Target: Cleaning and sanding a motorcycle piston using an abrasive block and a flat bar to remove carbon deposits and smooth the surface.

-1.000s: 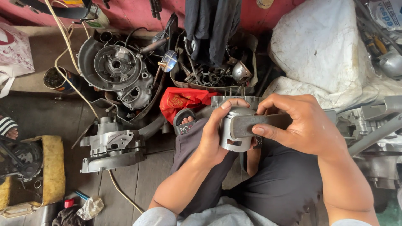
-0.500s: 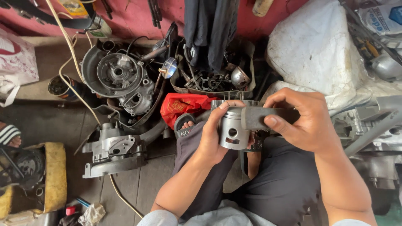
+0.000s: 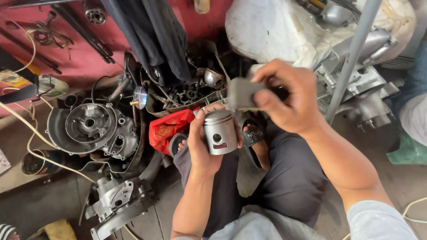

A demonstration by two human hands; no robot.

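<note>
Vs half a second back: right hand [image 3: 289, 100] has lifted off the piston [image 3: 220, 132] and now sits above and right of it, centre frame, fingers pinched on a grey pad [image 3: 242, 93], blurred, kind unclear; pad and piston apart, where before the pad lay against the piston side; left hand [image 3: 202, 142] still wraps the piston from the left, crown up, pin hole facing the camera; view has shifted, with the clutter at a different spot in frame.

Surroundings, big to small: dirty grey floor [image 3: 53, 202] with a red wall [image 3: 75, 49] across the top; white sack [image 3: 275, 31] upper right; person's dark trousers [image 3: 293, 178] lower centre; round engine case [image 3: 91, 129] at left; second engine casing [image 3: 118, 202] lower left; grey metal pole [image 3: 353, 58] slanting at right, engine block [image 3: 362, 89] behind it; tray of small metal parts [image 3: 182, 95] upper centre; red rag [image 3: 169, 129] just left of the piston; black sandal [image 3: 253, 138] just right of it; cream cable [image 3: 31, 142] looping far left.
</note>
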